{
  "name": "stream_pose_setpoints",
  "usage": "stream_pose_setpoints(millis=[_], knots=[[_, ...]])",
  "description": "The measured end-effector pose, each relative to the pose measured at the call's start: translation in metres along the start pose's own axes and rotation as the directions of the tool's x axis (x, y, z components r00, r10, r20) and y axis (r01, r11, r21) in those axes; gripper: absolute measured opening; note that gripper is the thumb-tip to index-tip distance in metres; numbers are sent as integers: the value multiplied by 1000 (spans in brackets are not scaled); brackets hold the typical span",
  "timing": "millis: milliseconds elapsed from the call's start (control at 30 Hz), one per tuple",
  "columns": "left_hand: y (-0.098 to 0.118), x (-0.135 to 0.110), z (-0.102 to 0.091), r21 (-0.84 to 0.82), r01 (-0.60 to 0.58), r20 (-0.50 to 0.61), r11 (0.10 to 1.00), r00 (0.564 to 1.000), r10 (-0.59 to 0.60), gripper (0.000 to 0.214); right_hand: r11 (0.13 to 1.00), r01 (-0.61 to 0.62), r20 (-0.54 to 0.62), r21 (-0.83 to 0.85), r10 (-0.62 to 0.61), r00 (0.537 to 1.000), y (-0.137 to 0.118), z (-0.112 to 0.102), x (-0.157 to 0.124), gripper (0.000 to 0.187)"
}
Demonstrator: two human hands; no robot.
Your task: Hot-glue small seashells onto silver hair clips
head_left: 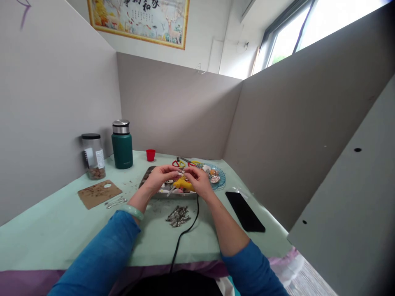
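Above a metal tray point(173, 196) of small mixed pieces, my left hand point(160, 177) and my right hand point(200, 181) face each other, fingertips almost meeting. Both are closed in a pinch; whatever lies between the fingertips is too small to make out. Below them in the tray lies a yellow hot glue gun point(184, 184), its black cord point(182, 235) running over the front table edge. A heap of small metal clips point(179, 216) sits on the cloth in front of the tray.
Behind the tray are scissors point(179, 163) and a blue plate point(221, 181) of ornaments. To the right lies a black phone point(245, 211). Leftward stand a green flask point(122, 148), a clear jar point(93, 158), a red cup point(150, 155) and a brown card point(99, 194). Grey partitions enclose the table.
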State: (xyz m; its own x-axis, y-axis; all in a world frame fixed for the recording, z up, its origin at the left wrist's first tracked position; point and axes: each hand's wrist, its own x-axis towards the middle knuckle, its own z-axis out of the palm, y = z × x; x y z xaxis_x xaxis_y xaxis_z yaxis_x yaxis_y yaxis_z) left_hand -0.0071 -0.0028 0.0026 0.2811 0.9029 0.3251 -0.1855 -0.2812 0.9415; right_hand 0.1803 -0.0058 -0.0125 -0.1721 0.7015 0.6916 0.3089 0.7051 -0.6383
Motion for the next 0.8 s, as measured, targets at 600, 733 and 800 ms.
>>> stream_pose_setpoints(millis=[600,733,800], knots=[[-5,4,3,-42,47,-62,998,997,-49,38,876,359,2,-321,-378,926,-5,1,-6,16],[-4,3,4,-23,32,-61,999,998,-33,39,836,389,31,-387,-410,911,-3,1,-7,17],[-4,2,4,-6,19,-56,1000,998,-20,40,817,394,46,-420,-414,909,-3,1,-7,17]])
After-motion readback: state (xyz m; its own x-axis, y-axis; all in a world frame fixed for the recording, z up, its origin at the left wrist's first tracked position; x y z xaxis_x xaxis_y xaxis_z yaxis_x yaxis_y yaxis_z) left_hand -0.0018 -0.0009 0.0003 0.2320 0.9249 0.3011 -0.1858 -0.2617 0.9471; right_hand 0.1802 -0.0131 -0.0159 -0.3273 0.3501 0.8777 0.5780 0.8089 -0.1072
